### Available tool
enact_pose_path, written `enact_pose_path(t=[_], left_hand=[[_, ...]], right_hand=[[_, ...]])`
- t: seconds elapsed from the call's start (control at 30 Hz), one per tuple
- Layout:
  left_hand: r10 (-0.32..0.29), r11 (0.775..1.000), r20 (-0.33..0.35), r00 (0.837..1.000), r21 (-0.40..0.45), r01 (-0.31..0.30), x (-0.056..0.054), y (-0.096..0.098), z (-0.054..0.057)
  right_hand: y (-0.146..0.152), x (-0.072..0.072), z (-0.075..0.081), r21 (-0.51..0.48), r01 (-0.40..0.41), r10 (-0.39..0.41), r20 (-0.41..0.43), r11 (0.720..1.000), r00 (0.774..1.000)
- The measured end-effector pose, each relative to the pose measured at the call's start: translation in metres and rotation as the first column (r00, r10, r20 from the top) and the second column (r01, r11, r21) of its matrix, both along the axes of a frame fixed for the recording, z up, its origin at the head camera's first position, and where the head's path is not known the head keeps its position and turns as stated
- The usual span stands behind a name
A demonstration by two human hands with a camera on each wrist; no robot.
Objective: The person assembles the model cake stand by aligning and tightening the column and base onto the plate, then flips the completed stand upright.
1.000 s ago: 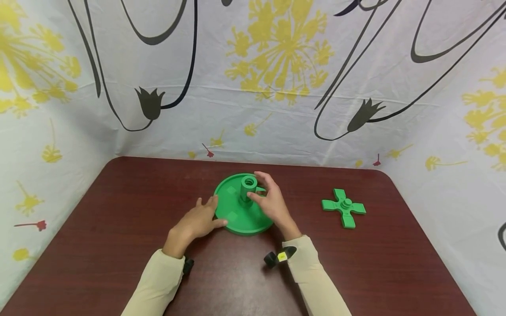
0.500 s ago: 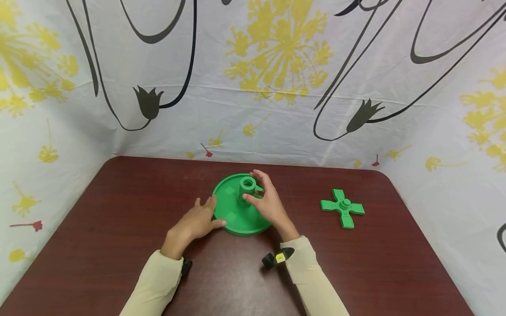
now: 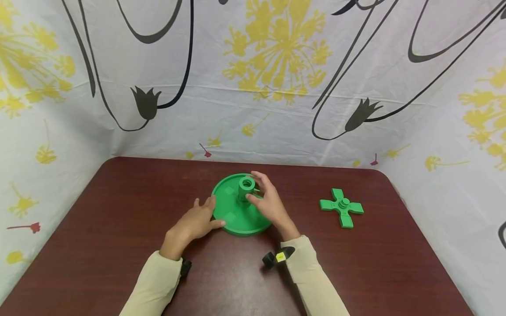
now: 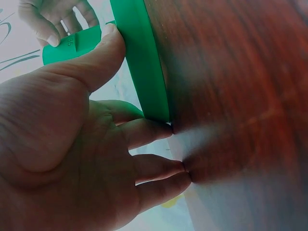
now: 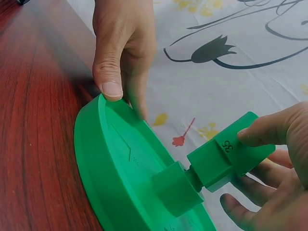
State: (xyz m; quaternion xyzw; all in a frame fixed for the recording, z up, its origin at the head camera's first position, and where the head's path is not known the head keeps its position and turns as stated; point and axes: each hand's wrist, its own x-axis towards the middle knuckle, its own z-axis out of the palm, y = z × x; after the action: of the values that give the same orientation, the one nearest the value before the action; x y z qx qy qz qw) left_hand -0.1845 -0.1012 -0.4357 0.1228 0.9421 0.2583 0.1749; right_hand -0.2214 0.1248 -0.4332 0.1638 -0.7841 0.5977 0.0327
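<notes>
A round green tray (image 3: 241, 224) with a raised rim lies on the table. My left hand (image 3: 193, 223) rests at its left edge, fingers spread, the thumb (image 5: 111, 86) touching the rim. In the left wrist view several fingertips reach the tabletop outside that rim. From a short round socket (image 5: 175, 190) on the tray rises a green hollow post (image 3: 246, 193), marked 35 in the right wrist view. My right hand (image 3: 272, 204) holds the post between thumb and fingers. A small side tab (image 3: 257, 190) of the post is partly hidden by those fingers.
To the right on the dark red wooden table (image 3: 118, 219) lies a green cross-shaped piece (image 3: 343, 205) with a round stub at its middle. A white patterned cloth (image 3: 221, 87) hangs behind and at both sides of the table.
The post's side tab reaches out less to the right than before, as the post has turned slightly. My right thumb shifts a little on it. The left hand and tray keep their place.
</notes>
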Motion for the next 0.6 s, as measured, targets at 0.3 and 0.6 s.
enact_pose_path(t=[0.3,0.6], left_hand=[[-0.006,1.000,-0.010,1.000,-0.003,0.006,0.0014,-0.0005,0.0009],[-0.010,1.000,-0.019,1.000,-0.011,0.010,0.0006,0.0005,0.0007]], right_hand=[[-0.0002,0.0013,-0.0013,0.050,0.024,-0.023,-0.007,0.998,1.000],[-0.0020,0.0008,-0.0049,0.046,0.061,-0.062,0.007,0.997,0.998]])
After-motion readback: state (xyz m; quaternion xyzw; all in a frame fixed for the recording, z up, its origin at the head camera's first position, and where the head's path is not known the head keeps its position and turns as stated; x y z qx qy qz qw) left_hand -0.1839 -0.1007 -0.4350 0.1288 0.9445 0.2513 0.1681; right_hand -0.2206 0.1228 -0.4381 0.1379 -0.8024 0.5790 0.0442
